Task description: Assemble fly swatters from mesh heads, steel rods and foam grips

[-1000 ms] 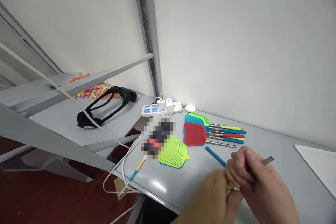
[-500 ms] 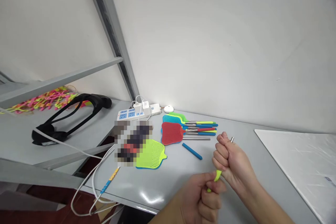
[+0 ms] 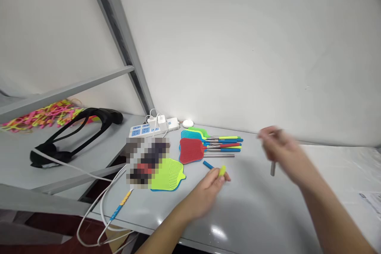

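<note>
My left hand (image 3: 205, 192) is closed around a yellow-green handle grip (image 3: 222, 171), whose end sticks up past the thumb. Behind those fingers lies a blue handle grip (image 3: 207, 164), partly hidden. My right hand (image 3: 279, 149), smeared by motion, is raised over the right side of the table and holds a metal rod (image 3: 273, 169) whose lower end points down. A pile of fly swatters with a red one (image 3: 192, 151) on top lies farther back, handles to the right. Near it rest a bare metal rod (image 3: 220, 156) and a yellow-green swatter head (image 3: 171, 174) over a blue one.
A white power strip (image 3: 149, 127) with plugs stands against the wall, beside a round white device (image 3: 187, 124). White cables (image 3: 102, 206) hang over the left edge. A black strap-like frame (image 3: 98, 129) lies on the left shelf. White sheeting (image 3: 336, 170) covers the right side.
My hands have moved apart. The yellow-green grip has come off the metal rod: my left hand carries it toward the blue grip, while my right hand has lifted the rod up and right.
</note>
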Motion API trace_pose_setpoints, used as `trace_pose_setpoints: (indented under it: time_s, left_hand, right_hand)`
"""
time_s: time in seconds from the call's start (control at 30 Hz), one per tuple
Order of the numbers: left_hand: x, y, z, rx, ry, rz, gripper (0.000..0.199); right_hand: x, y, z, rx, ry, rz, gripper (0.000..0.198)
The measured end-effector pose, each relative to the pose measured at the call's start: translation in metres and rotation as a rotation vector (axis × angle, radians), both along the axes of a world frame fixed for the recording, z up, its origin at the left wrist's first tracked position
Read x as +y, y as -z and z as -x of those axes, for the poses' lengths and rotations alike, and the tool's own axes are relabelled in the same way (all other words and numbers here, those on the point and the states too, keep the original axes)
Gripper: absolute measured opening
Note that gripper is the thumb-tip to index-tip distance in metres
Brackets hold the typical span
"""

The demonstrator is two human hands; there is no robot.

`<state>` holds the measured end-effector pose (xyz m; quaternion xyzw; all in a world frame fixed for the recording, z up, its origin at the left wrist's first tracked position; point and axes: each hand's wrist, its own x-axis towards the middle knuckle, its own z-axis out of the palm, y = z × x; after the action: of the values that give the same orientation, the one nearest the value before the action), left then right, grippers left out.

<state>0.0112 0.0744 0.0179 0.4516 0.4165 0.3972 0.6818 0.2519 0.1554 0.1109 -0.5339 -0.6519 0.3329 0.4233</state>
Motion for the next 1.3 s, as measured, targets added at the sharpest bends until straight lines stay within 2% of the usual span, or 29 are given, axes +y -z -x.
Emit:
trace_pose_setpoints:
  time_s: [0.03,0.07,0.17,0.23,0.33,0.43,0.5,0.53,0.6,0.67,0.73,0.77,0.87,0.97,1.03,1.13,1.3]
  left_hand:
    - [0.003,0.001,-0.006,-0.012,-0.082,-0.015,0.029]
    - [0.004,0.005,-0.013,-0.044,-0.162,-0.011,0.033]
    - [0.005,0.022,-0.030,-0.177,-0.322,0.048,0.043]
    - [0.004,0.032,-0.035,-0.196,-0.337,0.069,0.045]
    - [0.001,0.038,-0.033,-0.194,-0.341,0.114,0.047]
    - [-0.005,0.039,-0.020,-0.086,-0.430,0.137,0.056]
    - [-0.009,0.037,-0.009,0.137,-0.478,-0.006,0.049]
    - [-0.010,0.037,-0.004,0.291,-0.456,-0.140,0.041]
    - [-0.009,0.035,0.004,0.654,-0.326,-0.458,0.028]
    - [-0.003,0.033,0.007,1.024,-0.199,-0.690,0.026]
    - [0.007,0.033,0.007,1.267,-0.168,-0.774,0.034]
    - [0.013,0.033,0.006,1.327,-0.172,-0.779,0.040]
    - [0.030,0.037,0.001,1.367,-0.168,-0.809,0.059]
    - [0.045,0.043,-0.007,1.367,-0.094,-0.892,0.073]
    - [0.053,0.047,-0.013,1.360,-0.048,-0.938,0.076]
    - [0.061,0.052,-0.018,1.365,-0.019,-0.968,0.070]
    - [0.056,0.053,-0.017,1.340,0.061,-1.000,0.044]
  right_hand:
    - [-0.008,0.011,0.017,-0.138,-0.156,0.082,0.022]
    - [-0.016,0.022,0.033,-0.248,-0.249,0.126,0.023]
    - [-0.030,0.053,0.060,-0.372,-0.427,0.177,0.022]
    - [-0.032,0.070,0.064,-0.408,-0.451,0.150,0.021]
    - [-0.026,0.090,0.061,-0.542,-0.393,0.094,0.027]
    - [-0.016,0.105,0.057,-0.646,-0.335,0.079,0.030]
    - [-0.010,0.113,0.058,-0.691,-0.317,0.070,0.030]
    - [-0.008,0.117,0.060,-0.716,-0.314,0.062,0.030]
    - [-0.005,0.122,0.065,-0.759,-0.318,0.050,0.031]
    - [-0.004,0.124,0.070,-0.789,-0.325,0.043,0.032]
    - [-0.004,0.123,0.072,-0.802,-0.338,0.041,0.031]
    - [-0.004,0.121,0.071,-0.807,-0.344,0.041,0.031]
    - [-0.007,0.111,0.062,-0.756,-0.327,0.057,0.033]
    - [-0.011,0.098,0.045,-0.575,-0.271,0.129,0.035]
    - [-0.016,0.091,0.033,-0.454,-0.218,0.181,0.039]
    - [-0.025,0.085,0.020,-0.355,-0.141,0.228,0.045]
    - [-0.033,0.082,0.018,-0.319,-0.143,0.252,0.037]
